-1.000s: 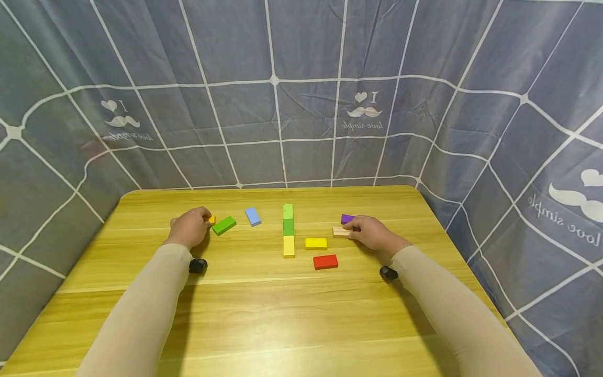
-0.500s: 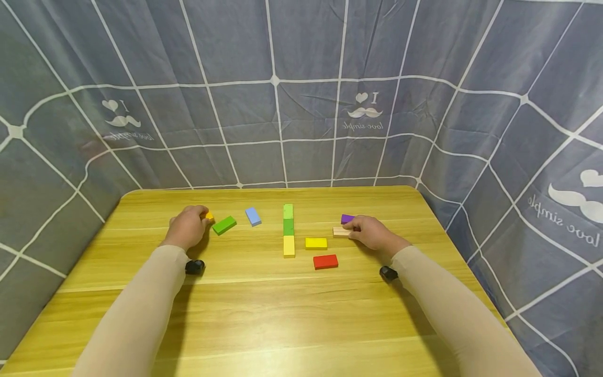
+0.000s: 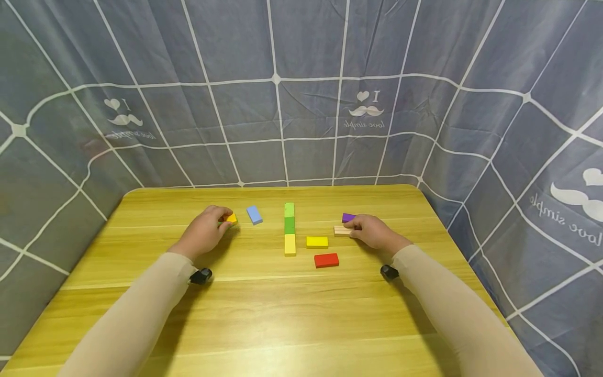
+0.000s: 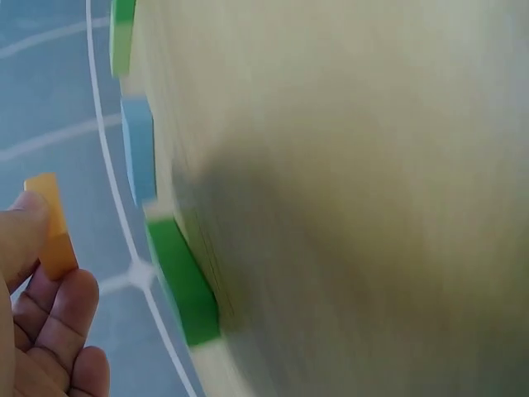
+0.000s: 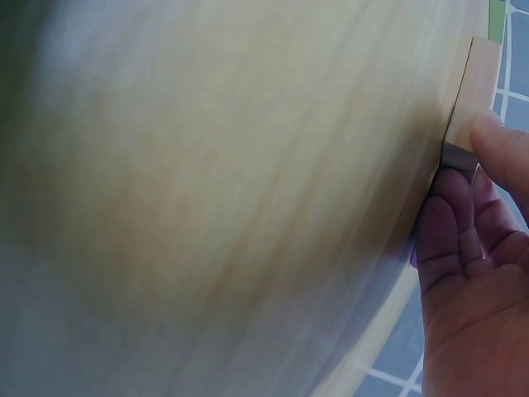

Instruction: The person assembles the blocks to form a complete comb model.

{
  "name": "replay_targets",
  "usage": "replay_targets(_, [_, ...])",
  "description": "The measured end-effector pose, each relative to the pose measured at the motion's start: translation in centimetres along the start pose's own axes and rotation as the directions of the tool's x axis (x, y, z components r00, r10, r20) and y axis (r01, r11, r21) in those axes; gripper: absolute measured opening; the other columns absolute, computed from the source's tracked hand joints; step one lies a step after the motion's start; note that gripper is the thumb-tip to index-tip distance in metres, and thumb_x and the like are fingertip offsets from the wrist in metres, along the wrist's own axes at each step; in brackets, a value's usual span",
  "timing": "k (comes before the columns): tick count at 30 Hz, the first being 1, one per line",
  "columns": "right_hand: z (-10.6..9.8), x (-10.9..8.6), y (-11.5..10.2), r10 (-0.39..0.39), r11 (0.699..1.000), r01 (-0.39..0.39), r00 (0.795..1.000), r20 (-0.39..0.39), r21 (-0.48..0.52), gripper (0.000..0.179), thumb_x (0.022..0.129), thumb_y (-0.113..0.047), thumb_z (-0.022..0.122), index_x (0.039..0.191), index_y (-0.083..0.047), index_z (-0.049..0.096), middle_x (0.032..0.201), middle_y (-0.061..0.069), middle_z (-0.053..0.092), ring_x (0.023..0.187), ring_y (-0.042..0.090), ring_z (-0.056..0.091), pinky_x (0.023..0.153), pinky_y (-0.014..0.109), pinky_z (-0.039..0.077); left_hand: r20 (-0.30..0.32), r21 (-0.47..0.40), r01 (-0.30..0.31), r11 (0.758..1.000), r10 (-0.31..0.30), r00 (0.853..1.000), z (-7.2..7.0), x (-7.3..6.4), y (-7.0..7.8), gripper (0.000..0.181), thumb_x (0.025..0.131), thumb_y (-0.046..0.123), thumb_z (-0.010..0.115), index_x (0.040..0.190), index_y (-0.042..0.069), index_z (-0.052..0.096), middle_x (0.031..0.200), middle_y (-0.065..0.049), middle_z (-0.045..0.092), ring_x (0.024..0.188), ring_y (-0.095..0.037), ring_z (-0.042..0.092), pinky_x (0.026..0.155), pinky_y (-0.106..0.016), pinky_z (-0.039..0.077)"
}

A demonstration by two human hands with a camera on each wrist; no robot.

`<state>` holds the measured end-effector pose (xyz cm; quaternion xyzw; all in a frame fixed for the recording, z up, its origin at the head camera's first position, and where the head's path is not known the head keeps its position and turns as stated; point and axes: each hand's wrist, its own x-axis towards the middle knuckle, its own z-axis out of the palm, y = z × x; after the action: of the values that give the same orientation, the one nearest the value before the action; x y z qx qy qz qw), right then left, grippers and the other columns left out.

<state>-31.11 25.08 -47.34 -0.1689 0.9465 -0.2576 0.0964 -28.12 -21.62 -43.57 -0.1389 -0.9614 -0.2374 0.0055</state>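
Observation:
My left hand point(image 3: 202, 233) pinches an orange block point(image 4: 51, 223) between thumb and fingers. In the left wrist view that block is up off the table, with a green block point(image 4: 183, 285) lying beyond it; the hand mostly hides this green block in the head view. A light blue block point(image 3: 254, 215) lies just right of the orange one. On the right, my right hand point(image 3: 374, 233) grips the near end of a plain wooden block point(image 3: 342, 231) lying on the table, thumb on top and fingers at its end. Behind those fingers, a purple block point(image 3: 348, 218) is partly covered.
Mid-table, a light green block point(image 3: 289, 209), a green block point(image 3: 289, 225) and a pale yellow block point(image 3: 290, 245) form a straight line. To their right lie a yellow block point(image 3: 317, 242) and a red block point(image 3: 326, 260). A grey curtain point(image 3: 306, 110) hangs behind the wooden table point(image 3: 282, 319).
The left hand has drawn the orange block slightly left, then lifted it and carried it right, over the green block. The right hand stays at the wooden block.

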Motion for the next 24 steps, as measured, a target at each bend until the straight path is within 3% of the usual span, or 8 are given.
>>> replay_targets(15, [0.0,0.1,0.1,-0.005,1.000,0.005,1.000,0.001,-0.010,0.035,0.104,-0.014,0.067,0.138,-0.008,0.070,0.141,0.020,0.067,0.133,0.037,0.060,0.111,0.052,0.049,0.068,-0.015,-0.194,0.981,0.195,0.978,4.0,-1.8,5.6,0.031,0.105,0.021,0.068,0.132,0.006,0.067,0.123,-0.008,0.068,0.112,-0.024,0.067,0.101,-0.045,0.057])
replay_targets(24, [0.1,0.2,0.2,-0.015,1.000,0.015,1.000,-0.003,-0.009,0.035,0.104,-0.014,0.066,0.138,-0.008,0.070,0.142,0.020,0.066,0.137,0.039,0.058,0.114,0.053,0.048,0.116,-0.010,-0.248,0.969,0.247,0.962,6.2,-2.6,8.1,0.029,0.101,0.022,0.072,0.126,0.006,0.070,0.117,-0.005,0.069,0.099,-0.016,0.062,0.094,-0.039,0.056])
